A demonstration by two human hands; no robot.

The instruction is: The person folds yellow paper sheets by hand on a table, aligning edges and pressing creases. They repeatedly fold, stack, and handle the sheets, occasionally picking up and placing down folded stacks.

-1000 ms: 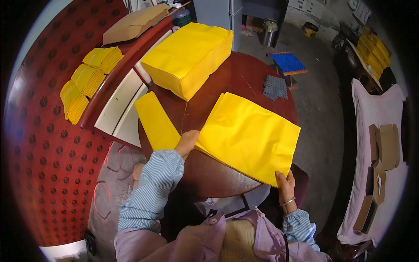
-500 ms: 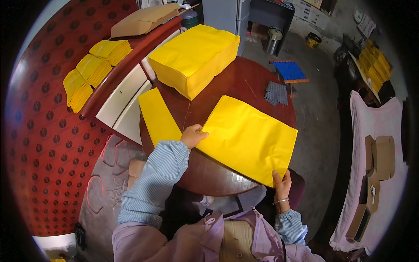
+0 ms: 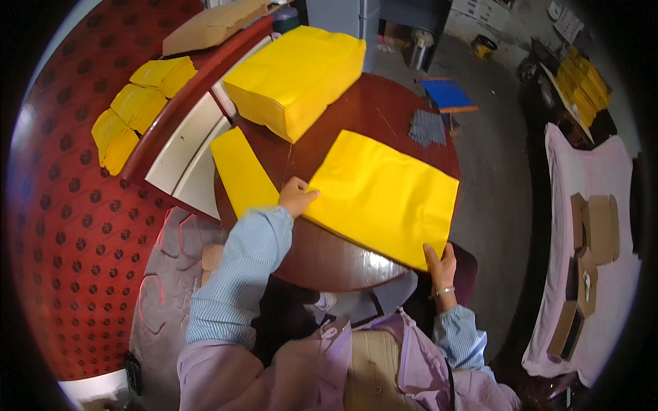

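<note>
A wide rectangle of yellow paper-like sheet [image 3: 384, 195] lies at a slant over the near part of a round dark-red table [image 3: 329, 264]. My left hand [image 3: 297, 197] pinches its left corner, thumb on top. At the near right corner, my right hand [image 3: 442, 266] grips the edge with the thumb over the top and the other fingers partly hidden. A narrower yellow piece [image 3: 243, 171] lies beside my left hand. Behind, a thick block of stacked yellow sheets [image 3: 295, 82] sits on the table.
Folded yellow bundles [image 3: 137, 106] lie on the red patterned surface at left, near a flat cardboard box [image 3: 212, 27]. A grey textured cloth [image 3: 428, 128] rests at the table's right edge by a blue-topped stool [image 3: 447, 94]. Open cardboard boxes [image 3: 595, 229] stand on a pink cloth.
The whole view has shifted, so everything sits higher in the picture. Both hands keep their hold on the yellow sheet, which has hardly moved on the table.
</note>
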